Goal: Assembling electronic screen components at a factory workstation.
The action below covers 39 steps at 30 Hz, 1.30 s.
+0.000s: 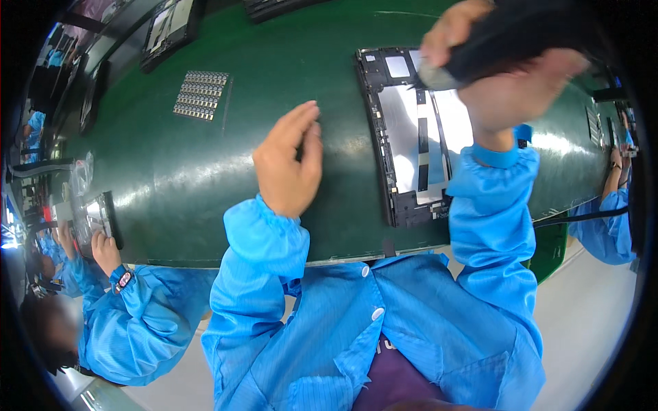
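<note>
Right hand (510, 82) is wrapping closed around a dark handheld tool (507, 38), thumb and fingers curling over its body, the wrist bending back and the blue-sleeved forearm rising steeply from the lower edge. Its grey tip is pointing down toward the upper corner of an opened tablet frame (411, 137), though whether tip and frame are touching is hard to tell. That frame is lying flat on the green counter (205, 171), directly ahead of the person, its black rim surrounding a silvery plate crossed by dark strips.

Left hand (289, 159) is lying loosely open and holding nothing, fingers together and stretching forward, its edge resting on the counter well to the left of the frame, the forearm angling in from below.

Farther out, a small sheet of grey parts in rows (201, 94) is sitting near the far left of the counter. At the lower left, a co-worker's hand (106, 250) is gripping another device at the counter's edge, and a second co-worker's sleeve (606, 219) is showing at the right.
</note>
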Motion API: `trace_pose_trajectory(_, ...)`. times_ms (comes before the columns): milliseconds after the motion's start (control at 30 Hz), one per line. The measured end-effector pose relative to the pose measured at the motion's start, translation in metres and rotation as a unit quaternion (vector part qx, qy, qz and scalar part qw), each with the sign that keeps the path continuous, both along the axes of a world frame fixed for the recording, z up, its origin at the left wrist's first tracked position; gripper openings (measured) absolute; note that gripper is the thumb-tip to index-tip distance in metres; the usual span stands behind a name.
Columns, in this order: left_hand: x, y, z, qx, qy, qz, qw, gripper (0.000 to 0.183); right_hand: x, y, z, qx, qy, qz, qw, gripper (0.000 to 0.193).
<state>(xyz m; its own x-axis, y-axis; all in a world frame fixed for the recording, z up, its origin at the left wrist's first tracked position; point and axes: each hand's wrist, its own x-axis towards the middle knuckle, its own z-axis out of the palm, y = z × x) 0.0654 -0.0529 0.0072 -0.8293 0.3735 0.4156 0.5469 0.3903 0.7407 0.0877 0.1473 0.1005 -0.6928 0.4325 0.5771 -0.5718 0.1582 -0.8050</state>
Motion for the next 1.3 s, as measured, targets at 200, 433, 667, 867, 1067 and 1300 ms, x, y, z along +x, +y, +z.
trace_pose_trajectory(200, 0.079, 0.012, -0.010, -0.041, 0.153, -0.332, 0.930, 0.041, 0.023, 0.031, -0.011, -0.089, 0.056, 0.043, 0.994, 0.072)
trace_pose_trajectory(433, 0.031, 0.045, -0.019, -0.127, 0.217, -0.327, 0.911, 0.040, 0.044, 0.083, -0.044, 0.026, 0.057, 0.127, 0.990, 0.094)
trace_pose_trajectory(667, -0.106, 0.119, -0.038, -0.158, 0.308, -0.202, 0.916, 0.039, 0.045, 0.046, -0.068, -0.129, -0.063, 0.042, 0.989, 0.086)
trace_pose_trajectory(867, -0.191, 0.163, -0.020, -0.285, 0.331, -0.043, 0.899, 0.025, 0.040, 0.048, -0.086, -0.095, -0.062, 0.101, 0.988, 0.063)
trace_pose_trajectory(1067, -0.246, 0.099, -0.001, -0.601, 0.225, 0.130, 0.756, 0.032, 0.032, 0.051, -0.080, -0.100, -0.035, 0.123, 0.987, 0.045)
trace_pose_trajectory(1300, -0.290, 0.050, 0.010, -0.562, 0.147, 0.101, 0.807, 0.039, 0.039, 0.053, -0.063, 0.010, -0.093, 0.064, 0.994, 0.045)
